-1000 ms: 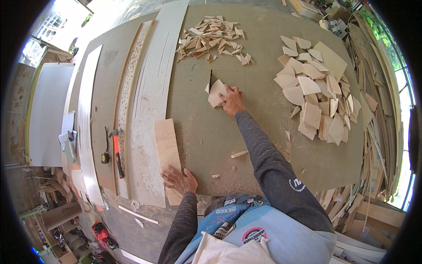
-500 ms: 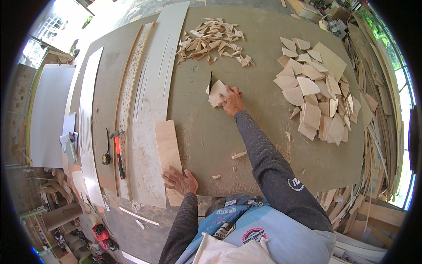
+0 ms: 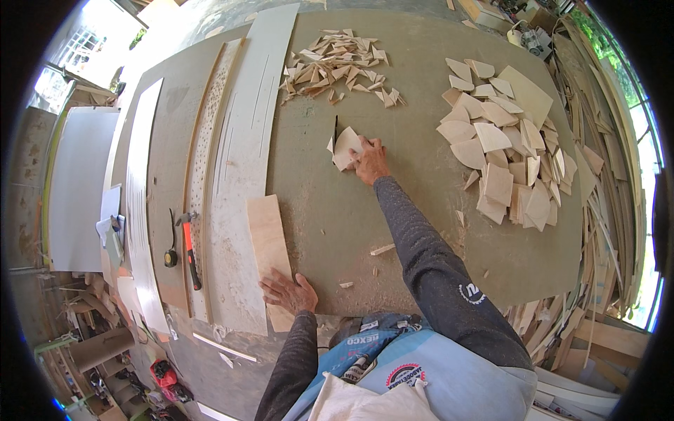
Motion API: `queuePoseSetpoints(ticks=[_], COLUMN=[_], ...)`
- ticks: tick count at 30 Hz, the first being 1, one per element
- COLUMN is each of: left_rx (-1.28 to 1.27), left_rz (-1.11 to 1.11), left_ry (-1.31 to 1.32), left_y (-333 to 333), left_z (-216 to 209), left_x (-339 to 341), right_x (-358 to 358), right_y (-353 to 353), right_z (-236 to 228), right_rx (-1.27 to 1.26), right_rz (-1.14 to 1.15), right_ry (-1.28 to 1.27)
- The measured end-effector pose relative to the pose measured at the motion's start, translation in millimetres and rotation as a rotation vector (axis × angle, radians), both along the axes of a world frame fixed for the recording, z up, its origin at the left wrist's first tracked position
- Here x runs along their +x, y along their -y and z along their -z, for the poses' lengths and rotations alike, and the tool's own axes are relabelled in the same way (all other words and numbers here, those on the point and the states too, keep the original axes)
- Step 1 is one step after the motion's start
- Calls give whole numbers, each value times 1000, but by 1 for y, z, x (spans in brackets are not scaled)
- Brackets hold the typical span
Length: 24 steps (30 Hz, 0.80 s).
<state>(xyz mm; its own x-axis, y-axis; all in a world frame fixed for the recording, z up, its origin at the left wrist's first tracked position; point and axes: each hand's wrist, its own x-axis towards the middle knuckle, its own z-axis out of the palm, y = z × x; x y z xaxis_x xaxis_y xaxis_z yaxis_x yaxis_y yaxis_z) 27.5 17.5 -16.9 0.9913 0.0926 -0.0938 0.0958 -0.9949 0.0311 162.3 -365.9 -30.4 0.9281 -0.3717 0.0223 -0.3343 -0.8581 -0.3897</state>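
My right hand (image 3: 370,161) presses and grips a small pale plywood piece (image 3: 347,149) with a curved edge, near the middle of the table. Right beside that piece is a thin dark strip (image 3: 336,126), perhaps a saw blade or its slot; I cannot tell which. At the near edge my left hand (image 3: 288,291) lies flat with fingers spread on a long plywood strip (image 3: 267,228). To the right is a heap of curved plywood pieces (image 3: 493,137). Thin pointed wood offcuts (image 3: 337,63) are piled at the far side.
The broad table (image 3: 421,266) carries sawdust and a few slivers. Left of my hands lie a long white board (image 3: 242,154), a hammer (image 3: 189,249) with an orange handle and a tape measure (image 3: 170,257). Stacked timber (image 3: 604,154) stands beyond the right edge.
Both hands and the plywood pieces stay almost where they were. The view has shifted only very slightly.
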Motion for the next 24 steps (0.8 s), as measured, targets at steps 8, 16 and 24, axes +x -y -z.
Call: queuePoseSetpoints(ticks=[8, 16, 24], left_rx=[-9, -22, -17], left_rz=[-5, -22, 23], left_ry=[5, -5, 26], left_y=[-1, 3, -1], left_z=[-1, -9, -2], left_x=[0, 1, -1], right_x=[3, 14, 15], right_y=[1, 7, 16], right_z=[-11, -1, -4], right_rx=[11, 13, 35], right_rz=[-19, 2, -54], right_ry=[-10, 22, 0])
